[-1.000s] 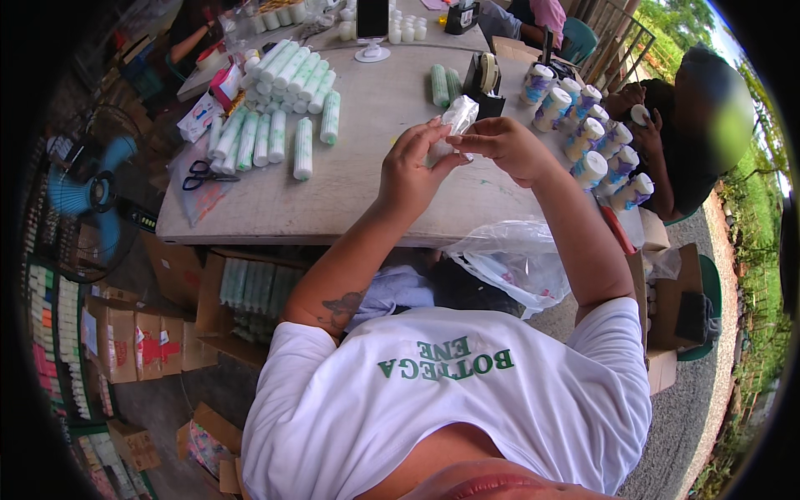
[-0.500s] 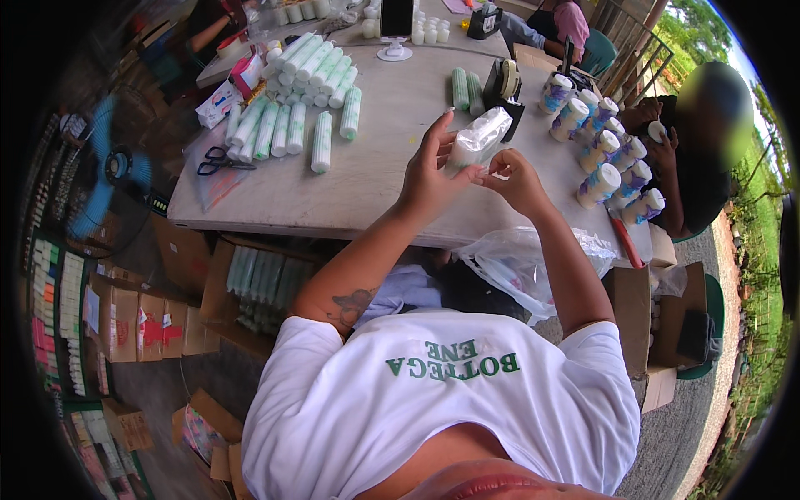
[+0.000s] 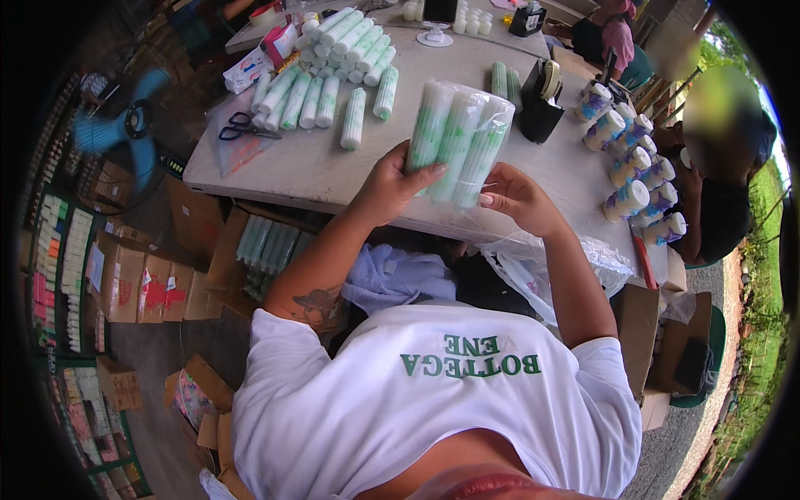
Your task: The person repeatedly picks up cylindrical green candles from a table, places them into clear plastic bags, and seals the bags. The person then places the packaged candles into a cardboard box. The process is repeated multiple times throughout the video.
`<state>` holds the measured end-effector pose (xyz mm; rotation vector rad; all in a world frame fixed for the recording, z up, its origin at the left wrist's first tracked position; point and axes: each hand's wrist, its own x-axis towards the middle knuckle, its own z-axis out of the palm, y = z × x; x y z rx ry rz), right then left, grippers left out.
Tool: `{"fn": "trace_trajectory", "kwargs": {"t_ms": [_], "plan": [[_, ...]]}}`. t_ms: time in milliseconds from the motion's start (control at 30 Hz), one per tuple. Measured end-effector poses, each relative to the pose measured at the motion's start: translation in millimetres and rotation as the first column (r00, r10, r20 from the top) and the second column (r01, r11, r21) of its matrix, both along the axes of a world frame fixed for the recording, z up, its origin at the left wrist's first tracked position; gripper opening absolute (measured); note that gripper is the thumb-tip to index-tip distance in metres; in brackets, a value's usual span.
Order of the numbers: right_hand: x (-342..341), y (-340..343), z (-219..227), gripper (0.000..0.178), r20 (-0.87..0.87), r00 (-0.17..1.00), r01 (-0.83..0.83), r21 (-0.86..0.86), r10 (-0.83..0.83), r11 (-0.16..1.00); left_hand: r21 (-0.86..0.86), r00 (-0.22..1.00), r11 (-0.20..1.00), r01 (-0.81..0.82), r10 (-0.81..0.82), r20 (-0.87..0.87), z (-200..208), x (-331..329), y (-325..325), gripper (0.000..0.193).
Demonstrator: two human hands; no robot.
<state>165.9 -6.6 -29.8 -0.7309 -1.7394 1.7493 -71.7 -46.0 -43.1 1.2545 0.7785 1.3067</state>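
Above the table's near edge I hold a clear-wrapped pack of three candles (image 3: 462, 143), pale with green marbling, its broad side facing me. My left hand (image 3: 392, 185) is closed round the pack's lower left side, thumb across the front. At the lower right corner my right hand (image 3: 518, 198) pinches the wrap, fingers curled. Left of the pack, a single similar candle (image 3: 353, 119) lies before a pile of wrapped candles (image 3: 342, 50). Behind the pack are two green candles (image 3: 500, 82) and a black tape dispenser (image 3: 544, 104).
Blue-handled scissors (image 3: 246, 125) rest on a plastic sheet at the left. Several decorated pillar candles (image 3: 627, 200) stand at the right, beside a red-handled tool (image 3: 644, 260). A clear plastic bag (image 3: 542, 275) hangs at the table's front edge. Another person (image 3: 721, 192) sits at the right.
The pack has turned from nearly end-on to broad side up, showing three candles. My left hand has moved lower on its left side; my right hand remains at its lower right.
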Motion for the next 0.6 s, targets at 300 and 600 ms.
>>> {"fn": "trace_trajectory", "kwargs": {"t_ms": [300,600], "plan": [[-34,-18,-24,0.033,-0.017,0.998,-0.064,-0.042,0.064,0.997,-0.288,0.692,0.747,-0.599,0.664,0.282,-44,-200,-139,0.043],[-84,-21,-50,0.018,-0.009,1.0,0.021,0.054,-0.02,0.998,-0.754,0.295,0.178,-0.633,0.955,-0.023,-213,-296,-214,0.041]]}}
